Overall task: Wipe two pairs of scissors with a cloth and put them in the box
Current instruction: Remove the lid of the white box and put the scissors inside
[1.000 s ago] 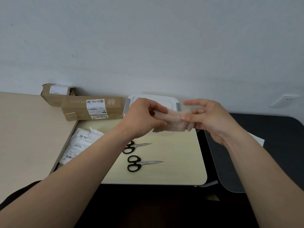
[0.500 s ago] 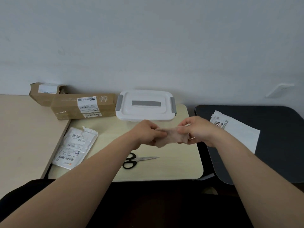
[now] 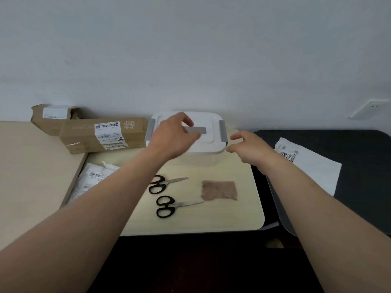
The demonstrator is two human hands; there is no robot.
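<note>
Two pairs of black-handled scissors lie on the small beige table: one pair [image 3: 164, 183] farther back, the other [image 3: 172, 206] nearer me, blades pointing right. A brownish cloth [image 3: 219, 190] lies flat to their right, its left edge touching the nearer blade tip. The white box [image 3: 211, 144] with grey side latches and a closed lid stands at the back of the table. My left hand [image 3: 173, 138] hovers over the lid with fingers loosely spread, holding nothing. My right hand [image 3: 247, 148] is just right of the box near its right latch, fingers relaxed and empty.
Two cardboard parcels [image 3: 101, 134] lie at the back left against the wall. A white plastic mailer [image 3: 91, 180] lies on the table's left side. A dark table [image 3: 359, 157] on the right carries a white labelled bag [image 3: 306, 163]. A larger beige table [image 3: 31, 166] adjoins on the left.
Both hands held the cloth between them; now it lies flat on the table beside the scissors. Both hands have moved back toward the white box, empty.
</note>
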